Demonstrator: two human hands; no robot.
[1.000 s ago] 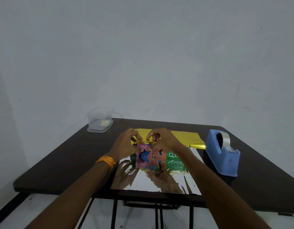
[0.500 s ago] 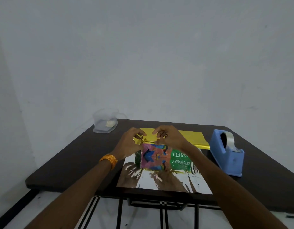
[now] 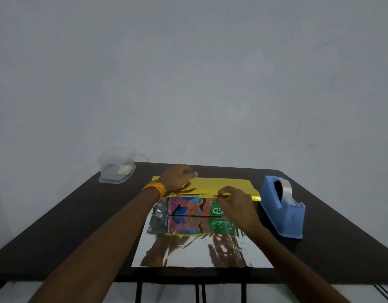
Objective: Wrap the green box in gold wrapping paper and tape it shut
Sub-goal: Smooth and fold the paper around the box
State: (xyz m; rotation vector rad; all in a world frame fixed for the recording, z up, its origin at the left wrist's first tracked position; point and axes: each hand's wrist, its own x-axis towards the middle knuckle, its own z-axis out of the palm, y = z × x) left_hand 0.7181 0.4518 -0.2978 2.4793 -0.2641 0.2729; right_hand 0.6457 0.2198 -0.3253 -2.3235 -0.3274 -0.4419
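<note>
On table point(image 3: 79, 215), one box point(image 3: 188, 206), paper point(image 3: 228, 184), two hands point(image 3: 176, 179) point(image 3: 234, 204)

Gold, silver, green and blue on my dark desk point(image 3: 68, 226).
I see the wrapping paper point(image 3: 221, 184) gold outside and mirror-silver inside; the box point(image 3: 188, 205) is green with white letters and a pink-blue-orange picture; the tape dispenser point(image 3: 282, 212) at the right edge is light blue; the wristband point(image 3: 155, 189) is orange.

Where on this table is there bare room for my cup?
Bare table left of the gold paper, nearer than the clear container; also the near right corner before the tape dispenser. Crowded middle: green box, left hand, right hand.
</note>
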